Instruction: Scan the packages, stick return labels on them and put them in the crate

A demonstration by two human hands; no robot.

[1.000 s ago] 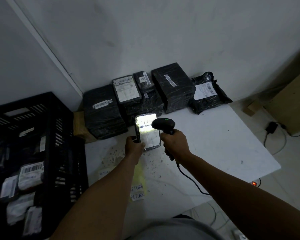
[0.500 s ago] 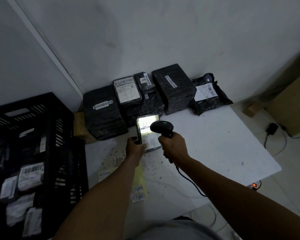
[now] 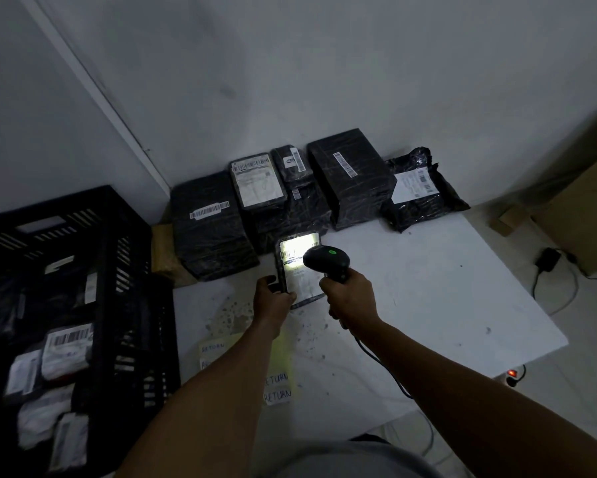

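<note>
The small package (image 3: 298,270) is tilted up off the worktop (image 3: 428,305), its lower left edge pinched in the left hand (image 3: 272,298), whose grip is closed around that edge. Just right of that grip, the right hand (image 3: 350,298) is wrapped tight around the handle of the scanner (image 3: 326,260), whose head hovers over the package's label and throws a bright patch across it; a green light shows on the scanner's top. So the scanning step looks to be in hand. Next comes a return label: the slips marked RETURN (image 3: 278,388) lie on the worktop below the left wrist, and the crate (image 3: 83,219) stands well left. Compared with a second ago, the package stands steeper and the scanner head has shifted lower over the label.
</note>
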